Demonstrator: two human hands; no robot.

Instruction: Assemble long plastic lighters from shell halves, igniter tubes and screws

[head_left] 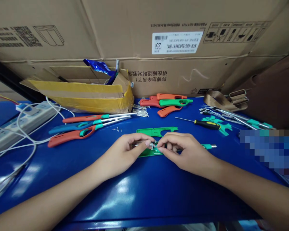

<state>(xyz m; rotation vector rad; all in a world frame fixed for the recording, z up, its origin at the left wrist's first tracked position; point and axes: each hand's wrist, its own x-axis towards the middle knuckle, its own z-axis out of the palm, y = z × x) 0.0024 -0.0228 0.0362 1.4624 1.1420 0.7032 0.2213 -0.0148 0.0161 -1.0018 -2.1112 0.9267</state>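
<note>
My left hand (131,149) is closed around a clear lighter fuel tank (137,144), whose white end (151,146) points right. Against that end, the fingertips of my right hand (183,147) are pinched together on something small, perhaps a thin wire; the fingers hide most of it. Both hands are over a green lighter shell half (149,153) lying on the blue table. A lighter tube with a teal collar (207,146) sticks out past my right hand. Just behind the hands rests another green shell half (150,132). Several small screws (117,129) lie to the left.
Assembled lighters (72,134) lie left, near white cables and a power strip (21,122). Behind are a yellow-taped box (82,96), clear tanks (141,111) and loose shells (168,102). A screwdriver (207,125), teal parts (225,128) and metal tubes (240,118) lie right.
</note>
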